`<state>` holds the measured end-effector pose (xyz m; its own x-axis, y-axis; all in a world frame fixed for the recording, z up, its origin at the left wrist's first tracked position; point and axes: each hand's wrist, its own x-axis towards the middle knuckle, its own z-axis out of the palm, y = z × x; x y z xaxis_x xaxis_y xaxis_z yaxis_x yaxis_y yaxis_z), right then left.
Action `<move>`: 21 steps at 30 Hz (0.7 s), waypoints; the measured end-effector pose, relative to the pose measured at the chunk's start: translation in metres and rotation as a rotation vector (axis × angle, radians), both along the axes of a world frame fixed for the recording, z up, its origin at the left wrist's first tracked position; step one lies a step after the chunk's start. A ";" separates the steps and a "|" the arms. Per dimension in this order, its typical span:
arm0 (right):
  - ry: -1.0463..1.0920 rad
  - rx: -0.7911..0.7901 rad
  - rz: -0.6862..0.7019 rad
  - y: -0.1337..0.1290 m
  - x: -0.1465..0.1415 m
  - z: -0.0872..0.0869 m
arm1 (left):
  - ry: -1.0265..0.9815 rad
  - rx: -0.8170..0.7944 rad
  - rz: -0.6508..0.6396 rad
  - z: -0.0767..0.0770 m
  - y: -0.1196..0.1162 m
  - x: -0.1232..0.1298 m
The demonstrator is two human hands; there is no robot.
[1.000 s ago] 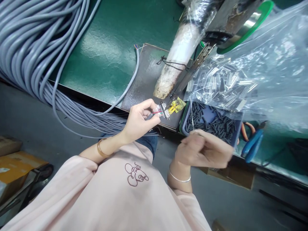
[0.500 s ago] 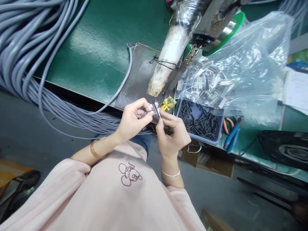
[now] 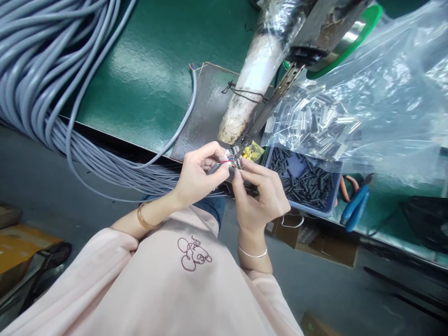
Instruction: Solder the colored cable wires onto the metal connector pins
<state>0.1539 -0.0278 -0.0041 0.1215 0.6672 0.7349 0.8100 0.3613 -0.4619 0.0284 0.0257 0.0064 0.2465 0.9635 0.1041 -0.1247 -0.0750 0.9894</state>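
My left hand [image 3: 205, 172] pinches the end of a grey cable [image 3: 213, 169], whose thin coloured wires [image 3: 226, 162] reach toward a small multi-pin connector [image 3: 236, 156]. Thumb and fingertips of my right hand [image 3: 261, 189] close on the connector's right side. Fingertips partly cover the connector, so I cannot tell how many wires touch its pins. Just above, a soldering iron's metal shaft [image 3: 271, 105] slants down beside a fume pipe [image 3: 241, 105] wrapped in white. Yellow material [image 3: 254, 151] lies behind the connector.
Bundled grey cables [image 3: 42, 70] fill the left. At right are a blue tray [image 3: 329, 205] of short black tubes, a clear bag [image 3: 315, 116] of connectors and blue-handled pliers [image 3: 355, 210]. A green-rimmed solder spool [image 3: 371, 28] stands behind; one cable end rests on a dark board [image 3: 206, 98].
The connector has turned in my fingers and now shows at a different angle. Both hands stay close together. The whole view has shifted slightly, moving the bench things rightward.
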 end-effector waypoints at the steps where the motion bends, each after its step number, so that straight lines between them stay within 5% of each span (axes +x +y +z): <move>1: -0.010 0.003 -0.003 -0.001 0.000 0.000 | -0.007 -0.018 -0.004 0.000 0.000 0.000; 7: -0.117 -0.014 0.022 -0.007 0.003 -0.002 | -0.077 -0.248 -0.072 -0.002 0.003 -0.003; 14: 0.174 0.106 0.235 -0.013 0.019 -0.014 | -0.132 -0.467 -0.161 0.004 -0.001 -0.010; 17: 0.051 0.062 0.290 -0.015 0.024 -0.015 | -0.228 -0.569 -0.315 0.008 -0.004 -0.016; 21: -0.083 0.039 0.197 -0.014 0.020 -0.014 | -0.303 -0.599 -0.426 0.009 -0.009 -0.023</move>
<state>0.1734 -0.0419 -0.0179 -0.0710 0.6426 0.7629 0.7566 0.5331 -0.3786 0.0056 0.0171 0.0156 0.6500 0.7062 -0.2808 -0.2930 0.5737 0.7649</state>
